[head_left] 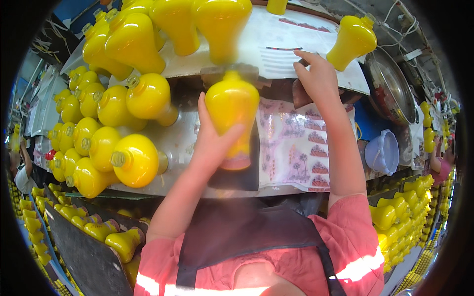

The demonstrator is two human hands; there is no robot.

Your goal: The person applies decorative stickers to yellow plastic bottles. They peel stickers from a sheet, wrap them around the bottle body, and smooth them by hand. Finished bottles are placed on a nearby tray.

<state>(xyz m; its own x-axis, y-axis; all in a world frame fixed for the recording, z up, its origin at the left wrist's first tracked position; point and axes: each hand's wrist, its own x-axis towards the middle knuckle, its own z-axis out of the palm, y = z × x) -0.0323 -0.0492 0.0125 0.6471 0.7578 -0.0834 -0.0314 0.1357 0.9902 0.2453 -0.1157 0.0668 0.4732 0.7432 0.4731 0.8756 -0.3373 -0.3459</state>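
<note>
At the bench [185, 143], 1 yellow vase [232, 98] is over a black mat [222, 182], neck on the far side, clasped between thumb and fingers of the left hand [216, 135]. The right hand [316, 74], thumb and fingers parted, is over a white sheet [261, 29], near a thin dark strip [276, 48]; contact unclear.

You are getting no readable words or numbers here; right of the upper centre, a white sheet [276, 37] is showing grey marks [280, 62], too small to read.

left hand [217, 139] curled, right hand [318, 78] outstretched
</note>
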